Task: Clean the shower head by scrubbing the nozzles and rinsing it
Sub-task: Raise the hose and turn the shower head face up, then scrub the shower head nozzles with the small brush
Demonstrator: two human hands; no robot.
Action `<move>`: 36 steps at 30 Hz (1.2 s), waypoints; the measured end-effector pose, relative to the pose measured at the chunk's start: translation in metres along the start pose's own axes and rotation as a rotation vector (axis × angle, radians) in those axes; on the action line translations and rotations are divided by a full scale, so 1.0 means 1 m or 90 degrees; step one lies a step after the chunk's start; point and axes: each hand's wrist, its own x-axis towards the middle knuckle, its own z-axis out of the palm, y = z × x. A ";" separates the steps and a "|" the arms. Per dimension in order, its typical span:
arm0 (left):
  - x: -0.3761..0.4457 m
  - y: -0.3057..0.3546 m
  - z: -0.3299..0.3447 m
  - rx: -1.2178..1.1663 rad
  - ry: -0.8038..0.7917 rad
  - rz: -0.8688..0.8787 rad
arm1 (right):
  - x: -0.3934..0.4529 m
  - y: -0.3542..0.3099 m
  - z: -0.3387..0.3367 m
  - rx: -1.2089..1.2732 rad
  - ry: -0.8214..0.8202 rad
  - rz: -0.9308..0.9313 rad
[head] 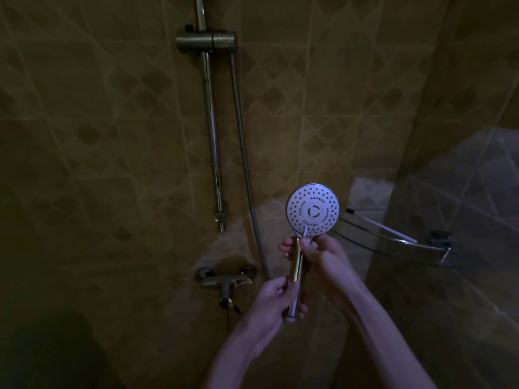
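Note:
The shower head [312,210] is round with a white nozzle face turned toward me, on a chrome handle. My left hand [273,300] grips the lower end of the handle. My right hand [311,252] wraps the handle's top just under the face, fingers showing on the far side, thumb near the small lever at the face's lower rim. The metal hose [243,153] runs from the wall bracket down behind my hands. The room is dim, and no brush or cloth shows.
A chrome slide rail [211,122] with its holder bracket [206,42] is fixed to the brown tiled wall. The mixer tap [226,282] sits low, left of my hands. A glass corner shelf [393,242] with a chrome rail juts out at the right.

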 end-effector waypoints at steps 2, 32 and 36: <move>-0.003 -0.005 -0.002 0.005 0.026 0.001 | 0.000 0.007 -0.003 -0.039 -0.009 0.012; -0.011 -0.006 -0.018 -0.057 0.059 -0.038 | 0.126 -0.100 -0.190 -0.910 0.135 0.083; -0.010 -0.006 -0.019 -0.073 0.080 -0.048 | 0.125 -0.101 -0.192 -0.861 0.107 0.088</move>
